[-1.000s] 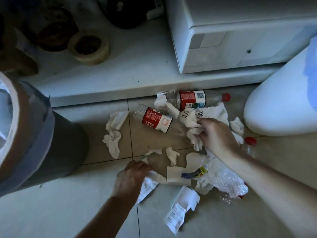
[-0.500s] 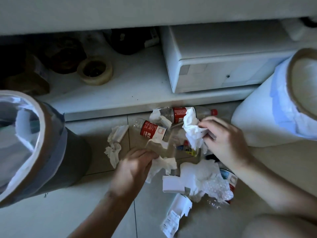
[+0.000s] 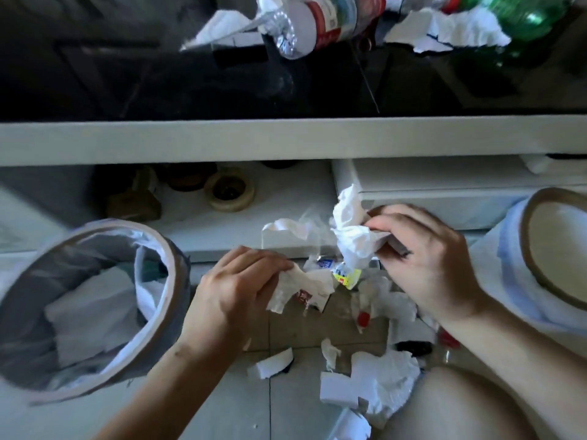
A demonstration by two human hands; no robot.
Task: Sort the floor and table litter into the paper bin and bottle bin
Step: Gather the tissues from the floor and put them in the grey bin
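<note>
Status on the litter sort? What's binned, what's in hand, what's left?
Early-to-mid. Done: the grey bin on the left already holds white paper. In hand: the left hand grips a paper scrap, the right hand a crumpled tissue; neither is binned yet. Left: paper pieces and red-capped bottles on the floor, plus a bottle and tissue on the dark table. The white bin shows nothing inside.

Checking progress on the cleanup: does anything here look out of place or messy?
Yes. Crumpled paper scraps litter the floor tiles between the hands, and a clear bottle lies on its side on the dark tabletop beside more paper. The grey bin at left holds only paper.
</note>
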